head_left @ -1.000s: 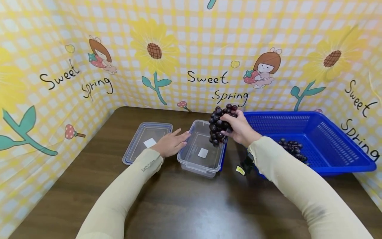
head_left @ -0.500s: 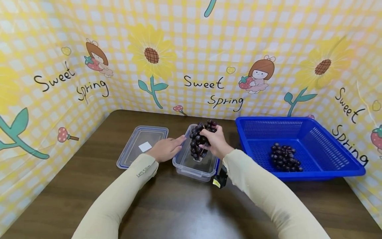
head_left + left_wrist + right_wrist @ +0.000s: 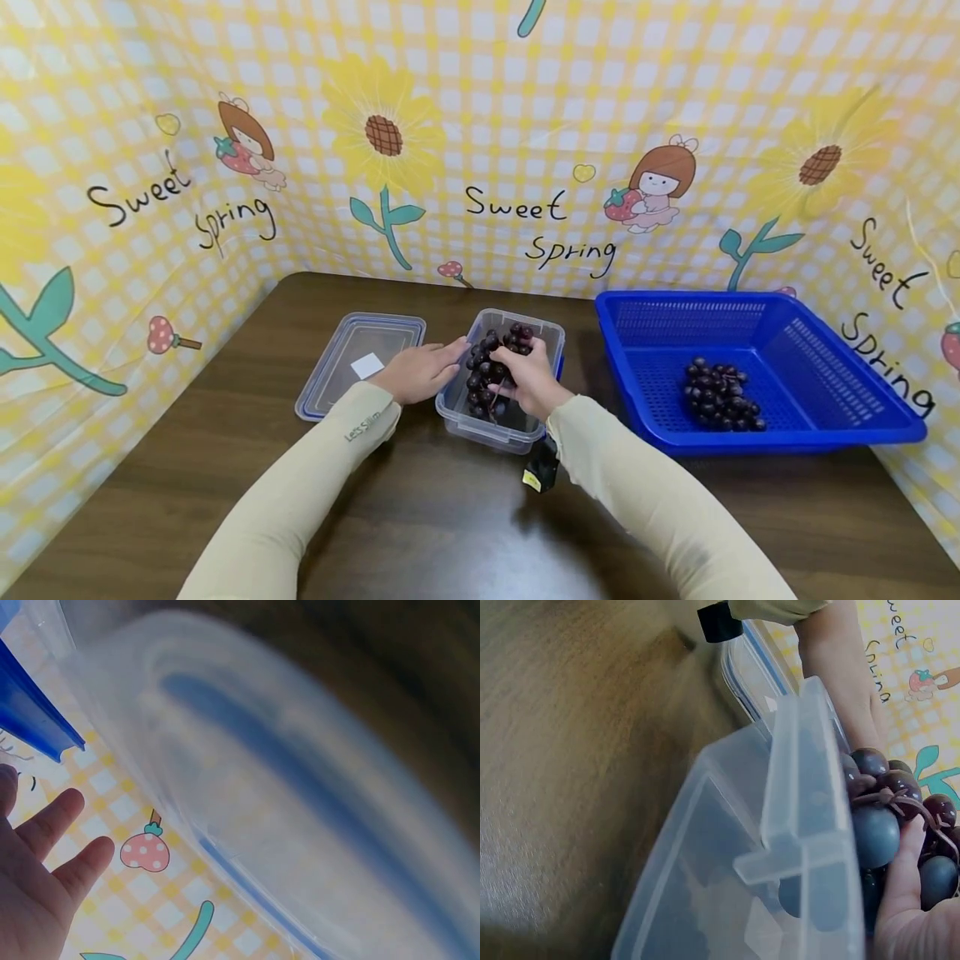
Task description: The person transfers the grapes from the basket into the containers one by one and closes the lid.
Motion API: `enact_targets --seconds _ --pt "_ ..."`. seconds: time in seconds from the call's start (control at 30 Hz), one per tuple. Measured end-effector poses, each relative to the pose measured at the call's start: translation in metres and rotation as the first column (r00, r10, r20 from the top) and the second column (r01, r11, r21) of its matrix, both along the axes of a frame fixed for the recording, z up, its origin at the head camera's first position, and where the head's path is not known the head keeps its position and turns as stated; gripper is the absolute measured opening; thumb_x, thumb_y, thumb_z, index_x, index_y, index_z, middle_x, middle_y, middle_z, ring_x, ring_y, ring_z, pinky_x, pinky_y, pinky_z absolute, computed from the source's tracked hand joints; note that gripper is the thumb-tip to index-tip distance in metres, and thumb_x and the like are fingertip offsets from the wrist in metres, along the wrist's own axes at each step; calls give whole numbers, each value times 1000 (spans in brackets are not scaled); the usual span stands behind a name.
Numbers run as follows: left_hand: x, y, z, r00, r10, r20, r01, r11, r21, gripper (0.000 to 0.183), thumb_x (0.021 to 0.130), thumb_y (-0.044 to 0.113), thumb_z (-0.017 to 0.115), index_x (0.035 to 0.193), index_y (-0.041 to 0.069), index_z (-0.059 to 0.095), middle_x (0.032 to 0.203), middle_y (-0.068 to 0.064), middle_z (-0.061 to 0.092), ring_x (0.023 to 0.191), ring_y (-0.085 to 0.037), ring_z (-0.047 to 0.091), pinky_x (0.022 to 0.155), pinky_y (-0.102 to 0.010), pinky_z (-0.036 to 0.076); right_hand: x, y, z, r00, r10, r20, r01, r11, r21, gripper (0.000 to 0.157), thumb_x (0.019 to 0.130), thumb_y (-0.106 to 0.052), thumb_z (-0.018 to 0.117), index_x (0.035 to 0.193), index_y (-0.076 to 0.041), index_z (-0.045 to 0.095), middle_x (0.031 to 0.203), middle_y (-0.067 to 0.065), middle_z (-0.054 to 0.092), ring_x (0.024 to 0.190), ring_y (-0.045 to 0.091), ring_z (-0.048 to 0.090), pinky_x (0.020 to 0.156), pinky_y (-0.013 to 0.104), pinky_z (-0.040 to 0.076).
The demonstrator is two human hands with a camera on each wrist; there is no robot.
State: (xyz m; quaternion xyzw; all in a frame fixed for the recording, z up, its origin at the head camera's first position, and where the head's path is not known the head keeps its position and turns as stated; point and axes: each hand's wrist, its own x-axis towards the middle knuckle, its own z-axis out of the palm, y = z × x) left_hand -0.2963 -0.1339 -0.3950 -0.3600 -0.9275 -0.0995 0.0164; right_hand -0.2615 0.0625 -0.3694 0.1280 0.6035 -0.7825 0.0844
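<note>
Foreground: the right hand (image 3: 531, 379) pinches a bunch of dark grapes (image 3: 480, 385) inside the clear container (image 3: 487, 432); the left hand (image 3: 420, 373), fingers extended, lies at its left rim. Placement appears in hand; the next move probably calls for gentle release. Beyond, at right: blue basket (image 3: 738, 442), second bunch (image 3: 723, 396) inside.

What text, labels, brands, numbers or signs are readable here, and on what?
"Sweet Spring": checked backdrop, three times in the head view.
"Let's Slim": left sleeve; small print, last letters uncertain.
Yellow sticker on the black wrist device: too small to read.
White label on the lid: nothing readable.
</note>
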Motion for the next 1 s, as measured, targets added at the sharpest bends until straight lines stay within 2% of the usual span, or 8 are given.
enact_targets --seconds 0.13,0.37,0.67,0.83,1.0 --pt "-2 1 0 1000 -5 6 5 1000 -11 51 102 25 36 147 2 34 150 -13 36 126 -39 47 101 -52 39 3 -2 -2 1000 6 8 -6 1000 -14 67 85 -3 60 138 -9 20 140 22 33 120 39 46 57 30 57" --pt "-1 2 2 1000 -8 -9 8 1000 -25 50 102 24 36 146 2 36 150 -13 36 125 -39 47 100 -53 40 6 -6 -5 1000 15 23 -14 1000 -27 72 86 -3 60 142 -8 16 143 24 28 123 40 44 75 43 57" --pt "2 1 2 1000 2 5 -1 1000 -29 49 102 24 36 146 1 37 150 -13 36 126 -35 48 101 -50 40 6 -14 -14 999 13 38 -13 1000 -9 71 84 -1 60 137 -8 14 138 25 29 118 44 47 75 48 56" --pt "3 2 3 1000 -10 -11 10 999 -37 49 102 24 37 145 0 37 148 -14 38 125 -35 49 100 -49 41 5 -13 -15 997 53 61 -54 998 13 75 86 -3 60 140 -8 9 141 28 26 120 47 45 84 53 51" --pt "2 1 3 1000 -9 -8 9 999 -37 50 102 24 38 146 0 37 148 -14 38 125 -34 50 100 -48 42 2 -9 -12 985 142 94 -148 988 52 76 89 -6 59 147 -8 9 144 27 27 124 46 43 89 54 48"
